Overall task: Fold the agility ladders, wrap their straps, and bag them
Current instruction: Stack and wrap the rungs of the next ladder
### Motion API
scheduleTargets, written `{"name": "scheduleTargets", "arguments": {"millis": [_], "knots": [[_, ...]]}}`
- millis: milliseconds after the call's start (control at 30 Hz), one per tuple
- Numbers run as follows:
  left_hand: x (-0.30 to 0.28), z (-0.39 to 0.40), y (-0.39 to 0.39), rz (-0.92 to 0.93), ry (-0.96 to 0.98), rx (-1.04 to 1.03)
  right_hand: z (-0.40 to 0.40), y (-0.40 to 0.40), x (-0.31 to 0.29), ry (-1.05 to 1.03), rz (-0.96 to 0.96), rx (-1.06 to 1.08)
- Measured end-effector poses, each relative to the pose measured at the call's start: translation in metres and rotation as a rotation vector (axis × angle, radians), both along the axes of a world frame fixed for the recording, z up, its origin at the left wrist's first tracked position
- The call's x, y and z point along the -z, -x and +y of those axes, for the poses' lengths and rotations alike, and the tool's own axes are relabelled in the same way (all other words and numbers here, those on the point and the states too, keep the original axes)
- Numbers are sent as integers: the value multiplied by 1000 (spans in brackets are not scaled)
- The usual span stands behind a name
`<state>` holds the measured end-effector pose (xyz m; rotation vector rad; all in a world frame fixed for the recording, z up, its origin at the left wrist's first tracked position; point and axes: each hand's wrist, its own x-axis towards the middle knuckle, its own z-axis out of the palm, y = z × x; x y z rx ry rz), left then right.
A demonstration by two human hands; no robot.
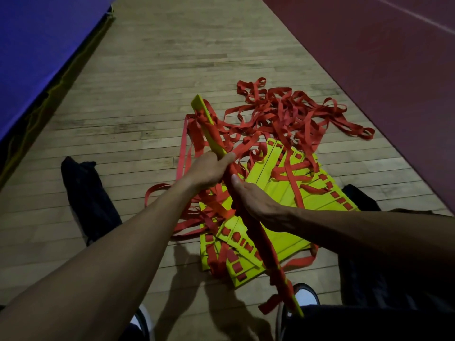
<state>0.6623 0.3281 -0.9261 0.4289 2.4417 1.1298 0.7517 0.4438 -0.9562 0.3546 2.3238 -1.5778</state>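
Observation:
I hold a stack of yellow ladder rungs (209,124) edge-on, slanting from upper left down toward my feet, with red strap wound round its middle. My left hand (209,168) grips the stack near its upper part. Just below it, my right hand (256,200) wraps round the strap-covered middle, thumb up along it. Under the stack, more yellow rungs (278,178) lie fanned out flat on the wooden floor. A loose tangle of red straps (293,112) spreads beyond them.
A black bag (86,190) lies crumpled on the floor at the left, and another dark cloth (360,196) at the right. A blue mat (37,57) borders the left side; a dark red floor area (381,70) borders the right. My shoes (305,296) show below.

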Motion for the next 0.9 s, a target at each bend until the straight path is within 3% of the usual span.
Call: {"name": "scheduleTargets", "arguments": {"millis": [133,500,600,900], "knots": [[2,0,2,-50,-6,-8,-1,-3,2,78,-23,24],[8,-12,14,-231,-79,-23,18,5,4,-9,-48,9],[10,-15,11,-234,-133,-22,24,9,5,-101,-35,34],[11,-4,11,-146,-192,-82,20,6,8,-74,-17,-41]]}}
